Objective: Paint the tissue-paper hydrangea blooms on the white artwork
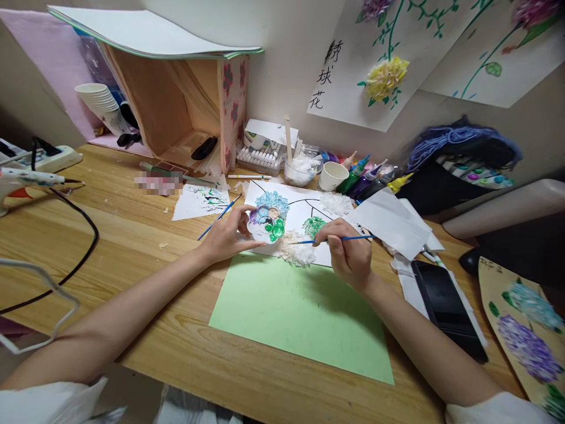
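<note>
Paper, smooth and pale green, lies flat on the wood-grained table. Above its far edge, the right hand grips a slim blue paintbrush, long axis nearly crosswise, tip pointing left over a crinkled cream flower. Toward the paper's far-left corner, the left hand pinches a round, scalloped palette, paint-smeared. Beyond the paper, a white sheet carries ruffled blue and green blooms; farther back stands a white cup.

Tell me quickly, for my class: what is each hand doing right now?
Left hand: fingers holding the paint palette by its edge.
Right hand: fingers closed on a blue paintbrush.
</note>
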